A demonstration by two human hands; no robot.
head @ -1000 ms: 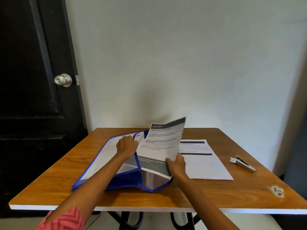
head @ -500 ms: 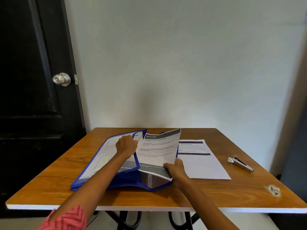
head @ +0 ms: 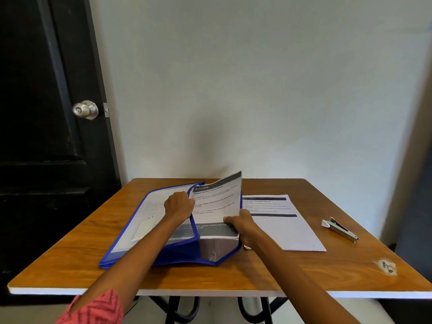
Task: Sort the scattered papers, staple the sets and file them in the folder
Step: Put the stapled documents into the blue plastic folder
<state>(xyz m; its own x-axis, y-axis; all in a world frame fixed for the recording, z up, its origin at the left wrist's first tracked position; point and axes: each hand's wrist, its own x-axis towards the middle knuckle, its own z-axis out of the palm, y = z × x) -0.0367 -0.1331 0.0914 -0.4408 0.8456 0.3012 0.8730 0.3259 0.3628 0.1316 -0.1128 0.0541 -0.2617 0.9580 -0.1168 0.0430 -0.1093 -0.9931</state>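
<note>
left hand (head: 178,205) gripped folder (head: 149,220) flap, holding pocket open | right hand (head: 240,226) pinched KITCHEN set (head: 216,204), lower edge in pocket, top leaning toward 1 o'clock | second set (head: 284,224) flat at 3 o'clock | stapler (head: 339,229) beyond it

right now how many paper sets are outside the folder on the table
1 lies fully outside: the flat set right of the blue folder. A second, the KITCHEN set, is going into the folder, gripped by the right hand. Others may be hidden inside.
</note>
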